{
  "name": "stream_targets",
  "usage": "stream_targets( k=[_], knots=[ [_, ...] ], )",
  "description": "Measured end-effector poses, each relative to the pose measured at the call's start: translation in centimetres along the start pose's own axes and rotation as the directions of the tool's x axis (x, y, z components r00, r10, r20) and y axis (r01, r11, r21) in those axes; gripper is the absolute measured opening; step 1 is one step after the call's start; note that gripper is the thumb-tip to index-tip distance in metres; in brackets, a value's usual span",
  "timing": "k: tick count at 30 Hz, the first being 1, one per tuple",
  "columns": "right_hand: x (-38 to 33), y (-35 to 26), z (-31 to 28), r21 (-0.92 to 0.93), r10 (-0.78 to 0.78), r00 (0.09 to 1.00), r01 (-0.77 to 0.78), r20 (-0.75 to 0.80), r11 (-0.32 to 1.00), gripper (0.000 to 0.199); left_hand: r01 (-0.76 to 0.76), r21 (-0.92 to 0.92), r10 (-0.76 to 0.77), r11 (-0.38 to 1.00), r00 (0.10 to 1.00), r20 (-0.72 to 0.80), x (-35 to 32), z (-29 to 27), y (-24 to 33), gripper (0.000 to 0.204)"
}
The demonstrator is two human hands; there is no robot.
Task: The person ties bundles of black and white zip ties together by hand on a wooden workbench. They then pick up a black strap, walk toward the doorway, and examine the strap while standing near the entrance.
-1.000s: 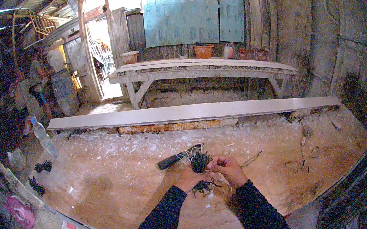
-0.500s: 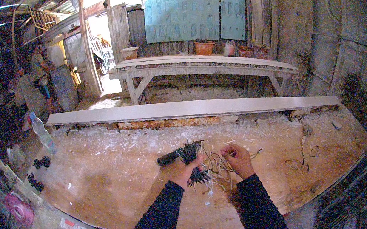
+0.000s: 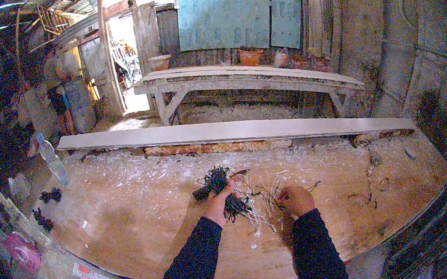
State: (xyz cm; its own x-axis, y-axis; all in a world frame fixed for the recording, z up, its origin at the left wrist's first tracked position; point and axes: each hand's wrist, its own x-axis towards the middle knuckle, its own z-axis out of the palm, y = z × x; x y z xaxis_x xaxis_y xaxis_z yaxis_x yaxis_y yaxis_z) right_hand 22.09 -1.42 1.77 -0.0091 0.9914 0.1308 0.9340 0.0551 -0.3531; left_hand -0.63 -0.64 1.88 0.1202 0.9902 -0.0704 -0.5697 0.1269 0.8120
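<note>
A bundle of short black strands [image 3: 235,204], tied at its middle, is gripped in my left hand [image 3: 218,205], its bristly ends sticking out above and below the fingers. Behind it lies a dark rod-like handle [image 3: 201,193], partly covered by the bundle; a thin dark piece [image 3: 242,172] shows on the far side. Loose pale strings [image 3: 261,205] spread over the board between my hands. At their right edge is my right hand [image 3: 297,200], fingers curled and closed; what they pinch, if anything, is hidden.
The wooden board [image 3: 151,233] carries white flakes and thin dark loops [image 3: 361,198]. A long pale plank [image 3: 233,129] borders its far edge. On the left are small black bundles [image 3: 50,195], a plastic bottle [image 3: 52,159] and a pink object [image 3: 23,253]. Beyond stands a bench [image 3: 249,79].
My left hand has turned the black bundle more upright, covering more of the dark handle. My right hand has lowered toward the pale strings and rolled, its fingers curling under.
</note>
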Motion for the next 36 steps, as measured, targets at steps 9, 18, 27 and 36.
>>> stream_targets(
  k=[9, 18, 27, 36],
  knots=[
    [-0.2, -1.3, 0.1, -0.099, -0.016, 0.997, 0.024, 0.081, 0.995, 0.018, -0.044, -0.035, 0.048, 0.998, 0.992, 0.119, 0.0, 0.1, 0.2, 0.019],
    [-0.5, -1.3, 0.1, -0.010, -0.028, 0.997, 0.028, 0.072, 1.000, 0.021, 0.002, -0.088, 0.002, 0.996, 0.999, 0.046, 0.7, -0.8, -0.8, 0.016],
    [-0.7, -3.1, -0.7, 0.232, -0.075, 0.936, 0.162, -0.345, 0.959, 0.011, -0.021, -0.136, 0.030, 0.990, 0.997, 0.066, 0.7, -0.6, -0.7, 0.013],
    [-1.0, -4.3, -1.5, 0.462, -0.205, 0.906, 0.372, -0.371, 0.805, 0.014, -0.051, -0.135, 0.065, 0.990, 0.992, 0.108, 0.3, -0.4, -0.5, 0.013]
  ],
)
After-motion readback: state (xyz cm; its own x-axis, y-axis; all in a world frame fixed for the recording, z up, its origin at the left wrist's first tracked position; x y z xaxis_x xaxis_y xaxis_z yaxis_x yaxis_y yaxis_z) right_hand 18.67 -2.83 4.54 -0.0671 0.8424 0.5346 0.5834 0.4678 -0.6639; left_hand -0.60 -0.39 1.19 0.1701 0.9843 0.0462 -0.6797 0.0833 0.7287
